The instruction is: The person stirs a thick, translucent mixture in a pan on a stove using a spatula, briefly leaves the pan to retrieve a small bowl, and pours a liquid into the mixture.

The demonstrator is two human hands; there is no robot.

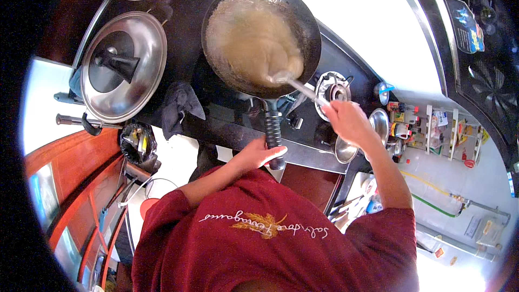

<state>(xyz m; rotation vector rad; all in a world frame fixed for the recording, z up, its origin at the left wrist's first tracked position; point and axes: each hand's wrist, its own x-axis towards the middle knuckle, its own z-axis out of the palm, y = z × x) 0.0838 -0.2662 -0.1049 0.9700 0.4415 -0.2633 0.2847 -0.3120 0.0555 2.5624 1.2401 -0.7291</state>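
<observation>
A dark wok (311,38) sits on the stove and holds a cloudy, brownish liquid (248,30) with froth along its edge. My left hand (257,154) is wrapped around the wok's black ribbed handle (273,124), thumb lying across it. Over the stove's right side, my right hand (348,121) grips a long-handled metal cooking utensil (305,91). Its blurred head dips into the liquid at the wok's near right; I cannot tell whether it is a ladle or a spatula. Just behind my right hand is a bare gas burner (336,93).
A large steel lid (150,54) with a black knob lies left of the wok, a dark cloth (181,109) beside it. Metal bowls (346,150) stand right of the stove, near bottles (400,130) and a wall rack (454,132). A black-bagged bin (135,143) is lower left.
</observation>
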